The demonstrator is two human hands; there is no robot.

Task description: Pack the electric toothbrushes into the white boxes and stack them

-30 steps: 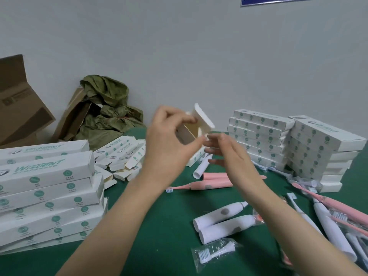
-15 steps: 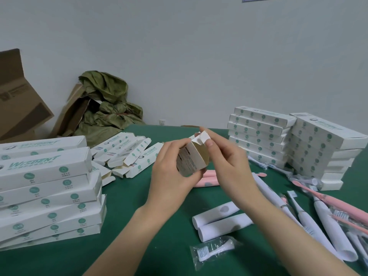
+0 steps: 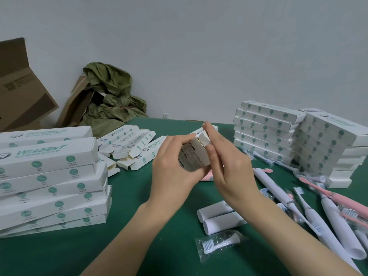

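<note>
— over the middle of the table (image 3: 79, 251), your left hand (image 3: 171, 172) wraps round the white box (image 3: 196, 156), lifted clear of the green cloth, its near end turned toward you.

— and your right hand (image 3: 225, 176) pinches that end's flap (image 3: 204, 139), thumb below, forefinger over the top. the flap stands partly open, with tan card showing inside.

— anything in the box? you can't tell from this angle; the hands cover the opening.

— to your left, a stack of boxes (image 3: 49, 176) sits with ends shut, contents hidden. behind it lie loose boxes (image 3: 131, 144), several with ends open and only tan lining showing.

— on the far right, two more stacks (image 3: 264, 132) stand side by side, also shut.

— the unpacked toothbrushes (image 3: 338, 222), white and pink, lie bare on the table at your right, below those stacks. two white handles (image 3: 221, 218) lie side by side under your right forearm, and a brush head sits in a clear bag (image 3: 219, 242) just in front of them.

— a pink toothbrush (image 3: 207, 177) peeks out beneath your hands.

— at the back left, a brown carton (image 3: 22, 92) gapes open beside a crumpled green bag (image 3: 111, 96); what they hold can't be seen.
</note>
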